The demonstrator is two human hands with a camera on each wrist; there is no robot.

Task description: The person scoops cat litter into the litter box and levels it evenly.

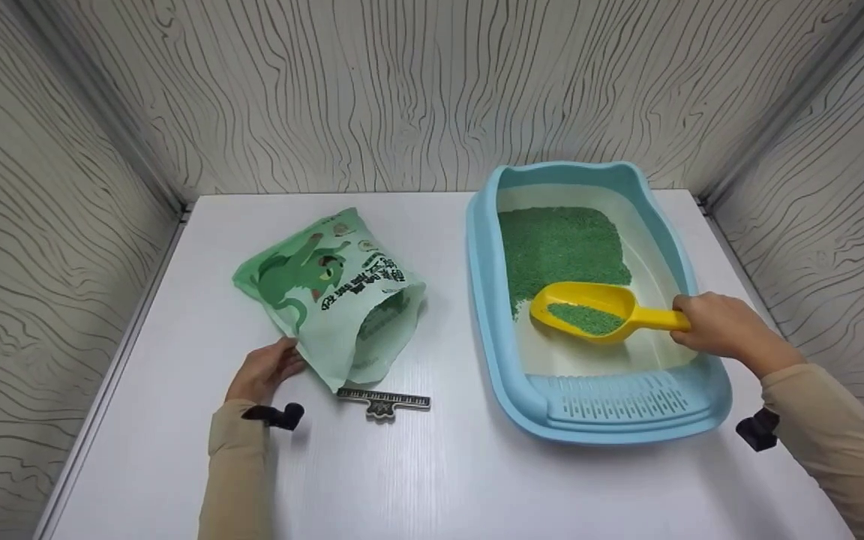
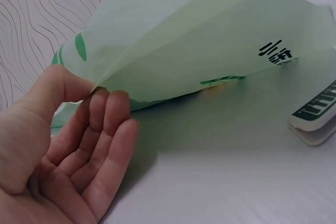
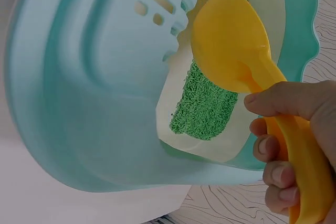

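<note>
A yellow scoop (image 1: pixel 633 319) lies level over the bare pale floor of a blue litter box (image 1: pixel 493 315), its handle pointing right and a small heap of green pellets (image 1: pixel 586 318) in its bowl. How high it sits above the floor, I cannot tell. The right grip (image 1: pixel 717 326), a person's bare hand, holds the handle near the box's right rim, fingers curled round it and thumb along the top. Beyond the scoop, a bed of green litter (image 1: pixel 563 244) covers the far part of the box; the right wrist view shows it as short rod-shaped grains. A slotted step (image 1: pixel 623 397) forms the near end of the box.

Well apart on the left, a mint-green litter bag (image 1: pixel 327 292) lies on the tabletop (image 1: pixel 432 480), printed with a cartoon cat and black characters, its mouth gaping toward the near right. The left grip (image 1: pixel 265 370) pinches the bag's edge between thumb and forefinger. A dark bar-shaped clip (image 1: pixel 383 400) with pale markings lies just beside the bag's mouth. Beige sleeves (image 1: pixel 822 420) cover both forearms. Walls (image 1: pixel 417 90) patterned with wavy dark lines enclose the tabletop at the back and sides.
</note>
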